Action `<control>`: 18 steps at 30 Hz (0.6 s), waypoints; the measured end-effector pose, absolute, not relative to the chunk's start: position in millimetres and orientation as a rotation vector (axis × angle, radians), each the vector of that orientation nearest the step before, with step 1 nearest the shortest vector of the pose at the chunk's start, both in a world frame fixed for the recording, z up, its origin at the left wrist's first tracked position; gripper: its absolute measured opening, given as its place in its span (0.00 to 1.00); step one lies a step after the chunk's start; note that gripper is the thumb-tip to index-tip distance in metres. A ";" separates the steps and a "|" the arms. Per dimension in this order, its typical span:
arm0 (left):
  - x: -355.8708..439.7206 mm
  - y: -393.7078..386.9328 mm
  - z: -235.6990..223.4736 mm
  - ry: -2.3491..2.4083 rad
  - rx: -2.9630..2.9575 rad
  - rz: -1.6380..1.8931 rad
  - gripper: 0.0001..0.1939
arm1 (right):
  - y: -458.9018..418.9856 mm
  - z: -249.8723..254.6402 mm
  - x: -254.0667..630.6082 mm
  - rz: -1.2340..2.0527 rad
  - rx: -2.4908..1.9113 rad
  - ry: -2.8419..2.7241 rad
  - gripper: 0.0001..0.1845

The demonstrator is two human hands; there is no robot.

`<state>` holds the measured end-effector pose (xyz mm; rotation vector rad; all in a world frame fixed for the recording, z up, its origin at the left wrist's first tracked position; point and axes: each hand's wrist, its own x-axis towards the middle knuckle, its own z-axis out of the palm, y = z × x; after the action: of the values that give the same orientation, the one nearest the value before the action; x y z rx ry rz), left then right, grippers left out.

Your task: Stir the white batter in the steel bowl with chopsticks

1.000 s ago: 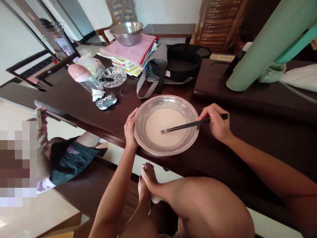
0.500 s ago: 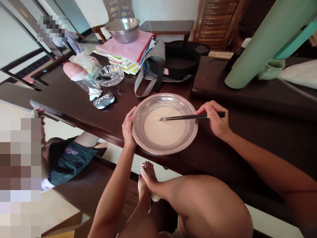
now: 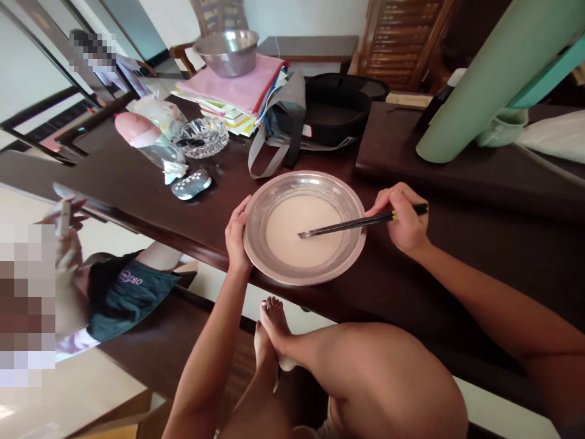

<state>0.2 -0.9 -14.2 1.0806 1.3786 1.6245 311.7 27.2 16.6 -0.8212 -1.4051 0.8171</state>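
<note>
A wide metal bowl (image 3: 305,277) stands at the near edge of the dark table, with a pale, creamy batter (image 3: 292,244) in it. My left hand (image 3: 238,235) grips the bowl's left rim, its fingers curled against the outer wall. Black chopsticks (image 3: 351,224) are pinched together in my right hand (image 3: 404,219), just past the bowl's right rim. Their tips dip into the batter near its middle. Some of the batter clings to the tips.
Behind the bowl lie a grey-and-black bag (image 3: 329,116), a stack of folders (image 3: 228,91) bearing a second metal bowl (image 3: 228,55), a glass ashtray (image 3: 205,137) and a game controller (image 3: 192,185). A green cylinder (image 3: 475,91) rises at right. Another person's hand (image 3: 68,228) holds a phone at left.
The chopstick tips have shifted slightly nearer to me through the batter, and my right hand has edged right. My left hand stays on the bowl. The other person's hands have come further into view.
</note>
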 end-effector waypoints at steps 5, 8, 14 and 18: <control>-0.5 -0.2 -15.6 1.384 1.081 1.619 0.23 | 26.4 18.5 310.3 0.793 -0.884 -1.509 0.20; -0.2 -0.1 -15.0 1.390 1.089 1.614 0.23 | 28.1 17.2 311.1 0.780 -0.880 -1.386 0.21; 3.0 -0.7 -11.4 1.370 1.044 1.650 0.22 | 26.4 17.3 310.6 0.830 -0.870 -1.519 0.18; 4.2 -1.4 -10.6 1.376 1.044 1.632 0.23 | 28.2 18.6 311.5 0.745 -0.880 -1.388 0.20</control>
<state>4.2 -1.4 -10.6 1.0442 1.3759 1.6317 311.5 28.2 18.6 -0.8802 -1.3885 0.7446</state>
